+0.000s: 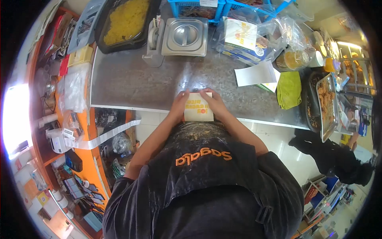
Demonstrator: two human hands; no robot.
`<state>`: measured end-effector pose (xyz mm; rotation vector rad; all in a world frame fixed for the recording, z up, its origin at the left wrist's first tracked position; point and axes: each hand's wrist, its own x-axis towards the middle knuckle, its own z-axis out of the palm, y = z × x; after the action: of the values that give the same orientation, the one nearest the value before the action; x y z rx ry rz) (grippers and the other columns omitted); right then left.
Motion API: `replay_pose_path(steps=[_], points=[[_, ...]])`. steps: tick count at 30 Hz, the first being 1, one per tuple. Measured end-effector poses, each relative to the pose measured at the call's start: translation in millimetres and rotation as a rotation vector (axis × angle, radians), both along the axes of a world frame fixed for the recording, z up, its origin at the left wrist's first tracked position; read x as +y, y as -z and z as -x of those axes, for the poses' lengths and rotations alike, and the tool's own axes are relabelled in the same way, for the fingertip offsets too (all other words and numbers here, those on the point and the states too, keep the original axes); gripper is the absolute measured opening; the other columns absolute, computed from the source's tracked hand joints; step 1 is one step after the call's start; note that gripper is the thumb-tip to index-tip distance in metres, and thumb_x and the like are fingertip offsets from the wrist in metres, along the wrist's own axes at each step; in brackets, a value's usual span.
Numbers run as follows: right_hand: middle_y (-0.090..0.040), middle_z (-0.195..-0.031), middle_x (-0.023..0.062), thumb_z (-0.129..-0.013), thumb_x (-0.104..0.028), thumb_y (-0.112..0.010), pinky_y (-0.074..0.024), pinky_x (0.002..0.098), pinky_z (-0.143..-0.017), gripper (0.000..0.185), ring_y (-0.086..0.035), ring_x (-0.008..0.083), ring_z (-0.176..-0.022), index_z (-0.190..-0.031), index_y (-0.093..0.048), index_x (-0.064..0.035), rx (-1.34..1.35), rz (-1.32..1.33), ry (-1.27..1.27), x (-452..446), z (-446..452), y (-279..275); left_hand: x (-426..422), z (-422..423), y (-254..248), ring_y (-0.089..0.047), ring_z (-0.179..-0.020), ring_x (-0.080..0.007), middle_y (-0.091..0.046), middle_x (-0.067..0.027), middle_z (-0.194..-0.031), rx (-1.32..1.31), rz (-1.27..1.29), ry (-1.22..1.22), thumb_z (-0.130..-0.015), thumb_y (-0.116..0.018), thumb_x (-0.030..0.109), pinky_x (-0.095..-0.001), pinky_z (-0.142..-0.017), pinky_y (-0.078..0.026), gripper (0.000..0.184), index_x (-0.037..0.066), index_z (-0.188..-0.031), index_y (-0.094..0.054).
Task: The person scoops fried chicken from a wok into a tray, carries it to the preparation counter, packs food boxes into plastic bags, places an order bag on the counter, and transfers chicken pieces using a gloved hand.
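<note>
1. Fingers of the left hand point(181, 102) bend round one side of a cream card box point(199, 114), thumb near its far edge; the hand is partly closed.
2. On the box's other side, the right hand point(213, 103) is likewise partly closed, so both hands have hold of it.
3. The box sits at the near edge of the steel-grey counter point(135, 81), close against the wearer's dark apron point(203, 171) (orange "Sagala" lettering, pale dust near the top). Orange and yellow print shows upside down on the box.
4. Farther back, a lidded stainless-steel pan point(185, 38) stands beside a pale plastic dispenser point(154, 44); left of these is a black tray point(150, 24) of yellow food.
5. To the right lie a white paper sheet point(254, 74) and a crumpled lime-green cloth point(289, 91), with a metal tray point(336, 109) of browned food beyond the cloth.
6. Behind the sheet, a white printed carton point(240, 34) rests among clear plastic bags, near a blue basket point(218, 12).
7. Off to the left, a long paper strip point(113, 133) extends from beside a white printer point(58, 140).
</note>
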<state>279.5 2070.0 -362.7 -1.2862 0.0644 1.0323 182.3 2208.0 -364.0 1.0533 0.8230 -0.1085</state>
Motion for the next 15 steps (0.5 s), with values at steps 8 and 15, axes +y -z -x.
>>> replay_pose_path(steps=[8,15], points=[[-0.064,-0.09,0.0053,-0.09,-0.02,-0.066,-0.0507,0.026,-0.065,0.019,-0.06,0.0113,-0.076,-0.098,-0.063,-0.0032,-0.169,-0.086,-0.03,10.1,-27.9,-14.0,-4.7,6.3,-19.6,-0.057,-0.102,-0.0192,-0.054,-0.0142,-0.118,-0.059,-0.105,-0.166,-0.094,-0.06,0.024,-0.0295,-0.085,-0.05,0.05,0.003,-0.132,-0.036],[-0.063,-0.088,0.007,-0.092,-0.022,-0.065,-0.0523,0.0273,-0.061,0.021,-0.063,0.0138,-0.073,-0.101,-0.057,-0.0054,0.045,-0.162,0.362,56.0,-16.1,-14.5,9.6,21.0,-57.4,-0.058,-0.099,-0.0121,-0.062,-0.0079,-0.111,-0.176,-0.207,-0.354,-0.086,-0.07,0.008,-0.0261,-0.086,-0.048,0.033,-0.003,-0.114,-0.056]])
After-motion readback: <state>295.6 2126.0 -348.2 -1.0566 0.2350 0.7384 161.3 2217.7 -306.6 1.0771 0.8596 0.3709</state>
